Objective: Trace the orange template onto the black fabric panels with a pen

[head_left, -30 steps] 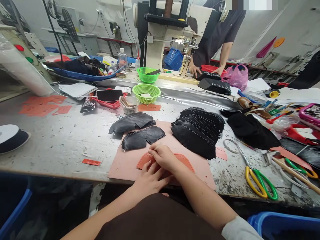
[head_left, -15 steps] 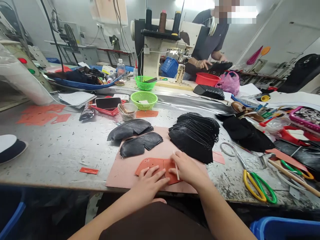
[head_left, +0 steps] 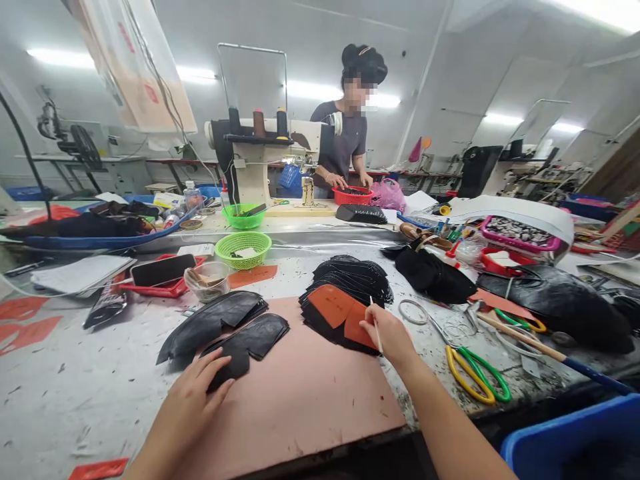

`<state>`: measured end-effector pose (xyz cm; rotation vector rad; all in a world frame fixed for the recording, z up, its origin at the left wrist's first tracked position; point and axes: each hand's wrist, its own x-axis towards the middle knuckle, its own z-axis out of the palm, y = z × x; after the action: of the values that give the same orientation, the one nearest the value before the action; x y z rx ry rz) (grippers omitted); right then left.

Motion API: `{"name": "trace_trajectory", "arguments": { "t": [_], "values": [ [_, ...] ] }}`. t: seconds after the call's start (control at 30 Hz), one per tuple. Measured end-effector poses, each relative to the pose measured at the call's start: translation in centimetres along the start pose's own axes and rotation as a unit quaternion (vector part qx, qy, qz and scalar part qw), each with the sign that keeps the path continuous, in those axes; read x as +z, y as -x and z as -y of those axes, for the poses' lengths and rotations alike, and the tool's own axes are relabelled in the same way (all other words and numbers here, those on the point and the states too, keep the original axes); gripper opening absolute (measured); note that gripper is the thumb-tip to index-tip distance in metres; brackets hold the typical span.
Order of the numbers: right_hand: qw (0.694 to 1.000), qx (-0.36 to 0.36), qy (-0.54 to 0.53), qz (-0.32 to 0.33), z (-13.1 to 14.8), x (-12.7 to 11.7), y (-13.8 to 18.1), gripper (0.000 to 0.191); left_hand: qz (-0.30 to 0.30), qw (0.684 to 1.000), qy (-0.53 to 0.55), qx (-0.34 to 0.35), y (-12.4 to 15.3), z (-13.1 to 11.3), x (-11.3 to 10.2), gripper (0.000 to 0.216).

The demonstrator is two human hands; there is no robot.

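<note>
My right hand [head_left: 387, 333] is closed, gripping the right end of an orange template [head_left: 333, 305] and a thin white pen-like stick [head_left: 377, 333]. The template lies over or just above the fanned stack of black leather pieces [head_left: 350, 273]; exact contact I cannot tell. Its notched lower edge shows black beneath. My left hand [head_left: 203, 387] touches the near end of the closer of two small black leather piles [head_left: 255, 343], fingers spread and stretched out. Behind that pile lies the other black leather pile [head_left: 213, 320]. Both sit partly on a pink board [head_left: 310, 393].
Scissors with yellow and green handles [head_left: 475, 373] lie right of the board. Farther back are a green basket [head_left: 243, 250], a plastic cup [head_left: 207, 283] and a phone [head_left: 164, 270] in a red tray. A co-worker [head_left: 343, 140] stands behind the sewing machine [head_left: 265, 160].
My right hand has carried the orange template from the pink board up to the right stack, keeping the white stick. My left hand has left the template for the left pile. The view has tilted up.
</note>
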<state>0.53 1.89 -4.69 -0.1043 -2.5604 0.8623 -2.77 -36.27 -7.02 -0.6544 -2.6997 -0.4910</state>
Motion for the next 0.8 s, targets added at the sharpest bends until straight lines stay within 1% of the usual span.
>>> {"name": "trace_trajectory", "arguments": {
  "t": [0.07, 0.17, 0.23, 0.3, 0.37, 0.4, 0.47, 0.53, 0.6, 0.67, 0.7, 0.73, 0.77, 0.8],
  "values": [
    [0.999, -0.018, 0.013, -0.05, -1.3, -0.7, -0.5, 0.007, 0.029, 0.998, -0.047, -0.01, -0.4, 0.7, 0.0, 0.046],
    [0.995, -0.026, -0.022, -0.098, -1.8, -0.8, 0.2, 0.014, 0.117, 0.989, -0.084, -0.035, -1.7, 0.7, -0.9, 0.049],
    [0.994, -0.005, -0.048, -0.102, -1.8, -0.5, 1.0, 0.016, 0.19, 0.976, -0.092, -0.051, -2.8, 0.2, -2.1, 0.05],
    [0.993, 0.017, -0.075, -0.086, -1.8, -0.1, 1.8, 0.017, 0.259, 0.959, -0.097, -0.058, -3.9, -0.4, -3.3, 0.051],
    [0.991, 0.038, -0.105, -0.069, -2.0, 0.2, 2.5, 0.017, 0.299, 0.945, -0.119, -0.061, -4.7, -1.0, -4.2, 0.051],
    [0.99, 0.049, -0.118, -0.066, -2.1, 0.4, 2.7, 0.017, 0.304, 0.94, -0.138, -0.065, -4.8, -1.3, -4.4, 0.05],
    [0.987, 0.06, -0.137, -0.06, -2.0, 0.7, 3.2, 0.016, 0.294, 0.938, -0.171, -0.072, -4.7, -1.7, -4.4, 0.048],
    [0.987, 0.046, -0.151, -0.034, -1.4, 1.2, 3.7, 0.013, 0.255, 0.948, -0.179, -0.059, -4.0, -2.0, -3.7, 0.044],
    [0.987, -0.002, -0.158, 0.013, -0.4, 1.8, 4.1, 0.008, 0.183, 0.972, -0.145, -0.005, -2.8, -2.5, -2.4, 0.036],
    [0.985, -0.067, -0.155, 0.037, 0.6, 2.3, 4.3, 0.007, 0.093, 0.99, -0.08, 0.064, -1.8, -3.6, -1.0, 0.031],
    [0.984, -0.093, -0.151, 0.033, 1.0, 2.5, 4.2, 0.008, 0.056, 0.993, -0.04, 0.093, -1.4, -4.5, -0.4, 0.029],
    [0.983, -0.106, -0.147, 0.02, 1.2, 2.5, 3.9, 0.01, 0.032, 0.993, -0.002, 0.114, -1.2, -5.5, 0.3, 0.029],
    [0.984, -0.103, -0.146, 0.003, 1.2, 2.3, 3.6, 0.013, 0.018, 0.991, 0.031, 0.127, -1.3, -6.6, 0.8, 0.03],
    [0.985, -0.085, -0.149, -0.015, 1.0, 2.0, 3.1, 0.017, 0.016, 0.989, 0.056, 0.139, -1.6, -7.7, 1.3, 0.031]
  ]
}}
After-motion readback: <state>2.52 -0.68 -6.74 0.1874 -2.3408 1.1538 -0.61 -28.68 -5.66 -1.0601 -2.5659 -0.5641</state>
